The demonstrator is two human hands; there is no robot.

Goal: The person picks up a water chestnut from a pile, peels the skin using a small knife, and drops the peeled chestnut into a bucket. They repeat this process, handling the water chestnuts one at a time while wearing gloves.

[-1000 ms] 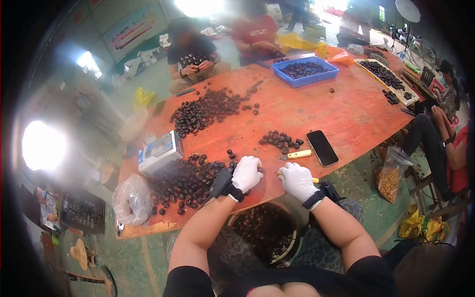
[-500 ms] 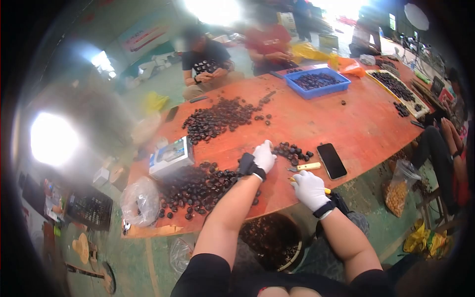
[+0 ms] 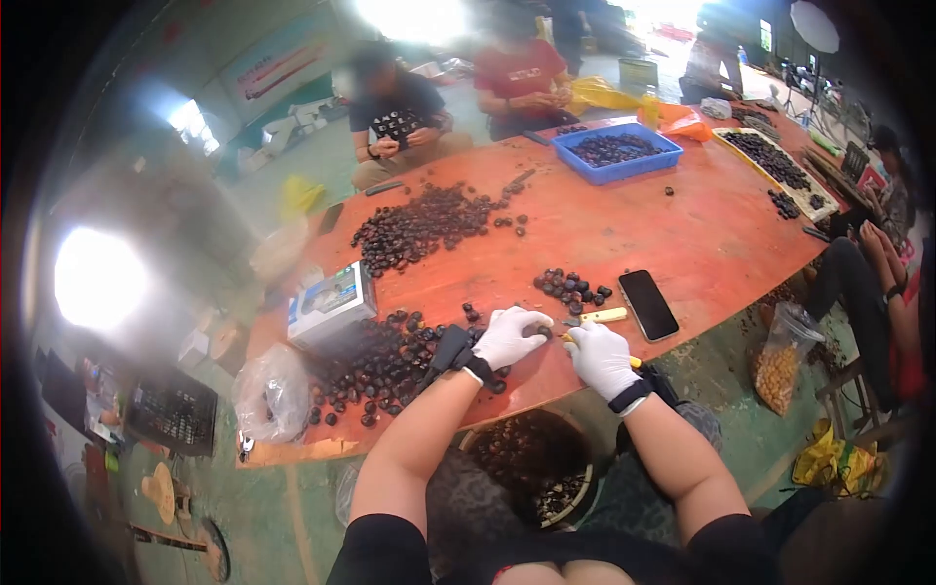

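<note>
In white gloves, both my hands work above the table's near edge. My left hand (image 3: 512, 337) pinches one dark round nut (image 3: 543, 332) between thumb and fingers. Close beside it, my right hand (image 3: 601, 357) is closed around a yellow-handled tool (image 3: 636, 362); its tip points toward the nut, and the blade is too small to make out. Left of my left wrist spreads a large pile of dark nuts (image 3: 375, 366). A smaller cluster of dark nuts (image 3: 570, 288) lies beyond my hands, near a knife with a cream handle (image 3: 604, 315) and a black phone (image 3: 648, 304).
Below the table edge stands a round bin of shells (image 3: 531, 458). A white box (image 3: 331, 307) and a plastic bag (image 3: 273, 395) sit at left. Across the red table (image 3: 585, 234) are another nut pile (image 3: 419, 229) and a blue tray (image 3: 624, 174). Several people sit around.
My left hand has come back from the small cluster toward my right hand, now with a nut in its fingers. My right hand has shifted slightly left and up, still holding the yellow-handled tool.
</note>
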